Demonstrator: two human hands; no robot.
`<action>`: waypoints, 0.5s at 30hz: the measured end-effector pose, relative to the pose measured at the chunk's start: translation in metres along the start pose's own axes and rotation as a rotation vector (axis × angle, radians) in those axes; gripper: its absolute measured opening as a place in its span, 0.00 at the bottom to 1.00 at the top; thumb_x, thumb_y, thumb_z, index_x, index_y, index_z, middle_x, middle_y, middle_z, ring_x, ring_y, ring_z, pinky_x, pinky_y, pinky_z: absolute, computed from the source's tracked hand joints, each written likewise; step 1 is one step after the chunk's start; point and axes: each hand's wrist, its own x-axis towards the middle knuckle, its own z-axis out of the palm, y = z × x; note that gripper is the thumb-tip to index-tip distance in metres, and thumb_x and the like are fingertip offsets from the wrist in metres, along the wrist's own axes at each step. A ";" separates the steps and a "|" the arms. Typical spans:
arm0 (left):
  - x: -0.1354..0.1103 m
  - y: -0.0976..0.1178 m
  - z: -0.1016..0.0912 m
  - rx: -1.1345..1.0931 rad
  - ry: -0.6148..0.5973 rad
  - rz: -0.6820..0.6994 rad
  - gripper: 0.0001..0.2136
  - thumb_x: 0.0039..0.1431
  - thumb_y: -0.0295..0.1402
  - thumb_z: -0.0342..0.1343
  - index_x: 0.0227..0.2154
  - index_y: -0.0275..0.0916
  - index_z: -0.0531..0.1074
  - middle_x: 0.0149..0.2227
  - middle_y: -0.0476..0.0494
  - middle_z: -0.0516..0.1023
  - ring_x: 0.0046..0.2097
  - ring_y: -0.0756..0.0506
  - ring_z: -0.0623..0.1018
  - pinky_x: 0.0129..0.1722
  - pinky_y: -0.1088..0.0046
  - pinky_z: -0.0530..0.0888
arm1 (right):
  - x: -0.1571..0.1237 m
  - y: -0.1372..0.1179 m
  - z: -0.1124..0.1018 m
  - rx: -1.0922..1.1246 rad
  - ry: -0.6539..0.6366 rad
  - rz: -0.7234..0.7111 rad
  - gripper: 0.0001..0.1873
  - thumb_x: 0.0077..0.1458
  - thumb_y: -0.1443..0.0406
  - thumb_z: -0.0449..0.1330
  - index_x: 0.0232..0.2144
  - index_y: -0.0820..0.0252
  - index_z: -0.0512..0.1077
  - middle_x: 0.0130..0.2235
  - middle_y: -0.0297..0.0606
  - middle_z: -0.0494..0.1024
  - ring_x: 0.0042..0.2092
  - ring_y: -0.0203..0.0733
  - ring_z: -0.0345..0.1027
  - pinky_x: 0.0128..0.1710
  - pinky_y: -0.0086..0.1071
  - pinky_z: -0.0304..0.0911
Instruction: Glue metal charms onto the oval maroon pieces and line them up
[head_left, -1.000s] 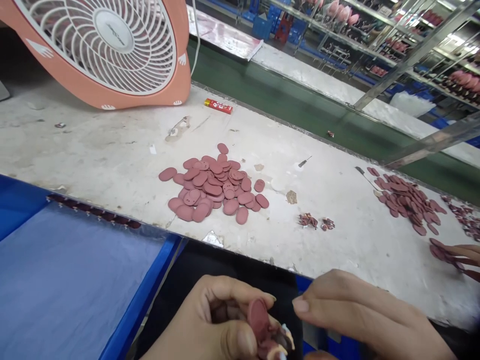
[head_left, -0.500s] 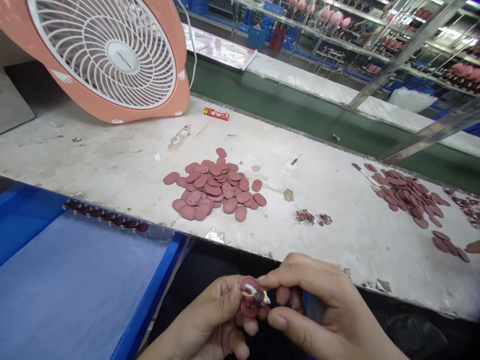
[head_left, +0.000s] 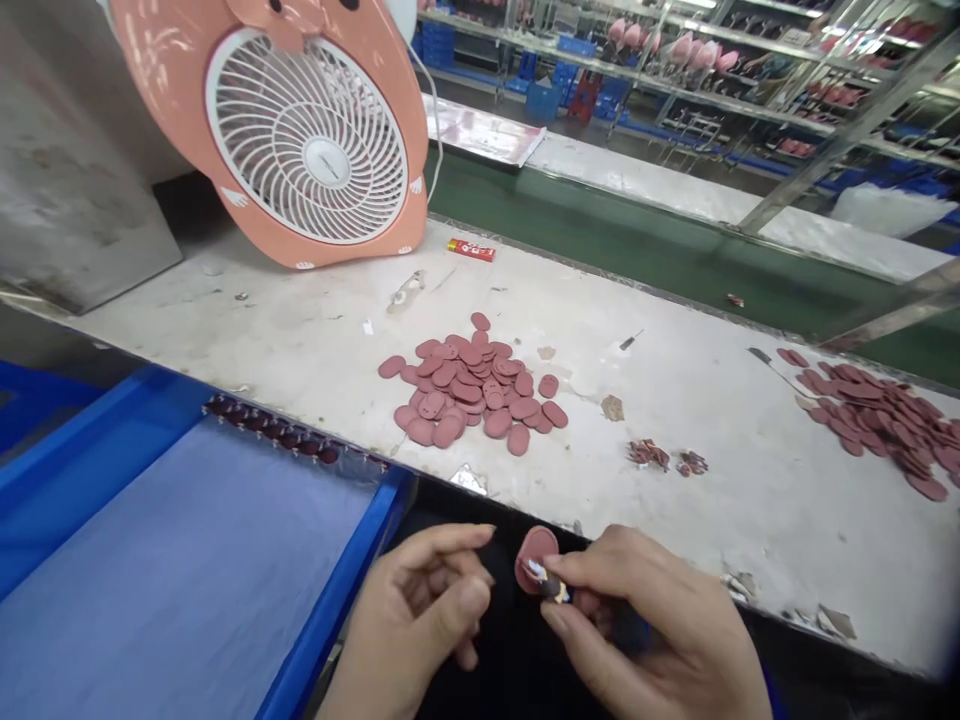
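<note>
Below the table's front edge, my right hand [head_left: 645,620] pinches a small reddish oval pad [head_left: 535,555] with a tiny white-and-dark bit on it. My left hand [head_left: 420,610] sits just left of it, fingers loosely curled and apart from the pad, with nothing visible in them. On the worn white table [head_left: 705,470] above lies a pile of similar reddish oval pads [head_left: 476,390]. A second pile of pads [head_left: 877,415] lies at the far right. Small dark red scraps [head_left: 664,458] lie between the piles.
A pink fan with a white grille [head_left: 307,140] stands at the table's back left, a red lighter [head_left: 471,249] beside it. A blue bin lined in pale blue [head_left: 150,560] sits at lower left. A green conveyor [head_left: 600,225] and shelving run behind the table.
My hands have drawn apart: the left has let go of the pad and the right alone now holds it. The view has swung left and back, showing more of the fan.
</note>
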 end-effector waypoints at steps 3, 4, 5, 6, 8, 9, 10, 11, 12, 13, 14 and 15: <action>-0.011 0.005 -0.002 0.166 0.219 0.291 0.13 0.38 0.36 0.73 0.32 0.46 0.82 0.23 0.51 0.74 0.23 0.52 0.70 0.21 0.80 0.70 | 0.001 0.001 0.026 -0.145 0.140 -0.146 0.16 0.52 0.76 0.62 0.44 0.61 0.71 0.28 0.36 0.76 0.26 0.35 0.68 0.24 0.28 0.68; -0.013 0.006 -0.002 0.199 0.265 0.348 0.12 0.38 0.36 0.73 0.30 0.46 0.82 0.23 0.51 0.74 0.24 0.52 0.71 0.22 0.80 0.69 | 0.002 0.001 0.036 -0.177 0.177 -0.202 0.16 0.52 0.76 0.62 0.44 0.63 0.71 0.27 0.36 0.76 0.26 0.36 0.68 0.23 0.28 0.67; -0.015 0.006 -0.001 0.220 0.310 0.391 0.11 0.38 0.36 0.73 0.29 0.47 0.82 0.23 0.50 0.75 0.24 0.51 0.71 0.23 0.79 0.69 | 0.004 0.001 0.044 -0.199 0.199 -0.246 0.16 0.52 0.76 0.62 0.44 0.64 0.71 0.26 0.37 0.75 0.25 0.36 0.67 0.22 0.29 0.66; -0.016 0.007 -0.001 0.232 0.349 0.418 0.09 0.39 0.36 0.73 0.27 0.47 0.82 0.24 0.50 0.75 0.24 0.51 0.71 0.23 0.78 0.70 | 0.007 0.000 0.052 -0.211 0.213 -0.283 0.16 0.52 0.77 0.62 0.44 0.65 0.71 0.26 0.37 0.75 0.24 0.36 0.67 0.21 0.29 0.65; -0.017 0.007 -0.003 0.263 0.397 0.434 0.06 0.42 0.35 0.71 0.26 0.47 0.81 0.24 0.50 0.75 0.23 0.51 0.72 0.23 0.78 0.70 | 0.013 -0.002 0.063 -0.211 0.194 -0.326 0.15 0.52 0.77 0.62 0.43 0.67 0.72 0.25 0.39 0.76 0.23 0.36 0.66 0.19 0.29 0.64; -0.018 0.007 -0.007 0.290 0.419 0.442 0.05 0.44 0.34 0.70 0.26 0.46 0.81 0.25 0.50 0.75 0.23 0.51 0.72 0.23 0.77 0.70 | 0.016 -0.004 0.067 -0.207 0.175 -0.342 0.14 0.52 0.76 0.62 0.43 0.68 0.72 0.25 0.39 0.76 0.23 0.36 0.66 0.19 0.29 0.63; -0.019 0.007 -0.013 0.327 0.446 0.455 0.05 0.44 0.33 0.70 0.26 0.45 0.80 0.25 0.50 0.76 0.24 0.50 0.73 0.23 0.77 0.70 | 0.019 -0.006 0.069 -0.210 0.160 -0.361 0.13 0.52 0.75 0.62 0.42 0.68 0.72 0.24 0.38 0.76 0.22 0.36 0.66 0.18 0.28 0.63; -0.020 0.007 -0.021 0.375 0.483 0.470 0.05 0.45 0.33 0.69 0.27 0.45 0.79 0.26 0.50 0.76 0.25 0.49 0.74 0.23 0.78 0.70 | 0.020 -0.008 0.070 -0.219 0.153 -0.371 0.12 0.53 0.74 0.62 0.42 0.68 0.72 0.24 0.37 0.76 0.22 0.36 0.66 0.18 0.29 0.63; -0.020 0.008 -0.032 0.431 0.531 0.480 0.05 0.46 0.33 0.69 0.27 0.44 0.79 0.27 0.49 0.77 0.25 0.49 0.75 0.23 0.78 0.70 | 0.020 -0.011 0.071 -0.235 0.165 -0.375 0.10 0.54 0.72 0.62 0.41 0.67 0.73 0.23 0.36 0.75 0.21 0.35 0.66 0.18 0.29 0.63; -0.020 0.009 -0.045 0.499 0.589 0.478 0.06 0.46 0.35 0.68 0.28 0.44 0.78 0.27 0.49 0.78 0.26 0.49 0.75 0.23 0.77 0.70 | 0.020 -0.013 0.070 -0.255 0.195 -0.370 0.08 0.55 0.71 0.61 0.39 0.66 0.74 0.22 0.34 0.75 0.21 0.34 0.66 0.19 0.29 0.64; -0.018 0.011 -0.060 0.581 0.650 0.461 0.07 0.47 0.37 0.68 0.28 0.44 0.78 0.28 0.49 0.78 0.26 0.48 0.75 0.23 0.77 0.71 | 0.019 -0.015 0.070 -0.280 0.241 -0.358 0.06 0.56 0.70 0.61 0.37 0.64 0.74 0.22 0.33 0.74 0.20 0.33 0.66 0.20 0.29 0.65; -0.015 0.013 -0.077 0.667 0.696 0.414 0.09 0.48 0.42 0.66 0.29 0.43 0.78 0.28 0.48 0.79 0.26 0.47 0.75 0.23 0.76 0.71 | 0.016 -0.017 0.069 -0.304 0.283 -0.334 0.04 0.57 0.69 0.61 0.36 0.63 0.75 0.21 0.31 0.74 0.20 0.33 0.66 0.21 0.29 0.66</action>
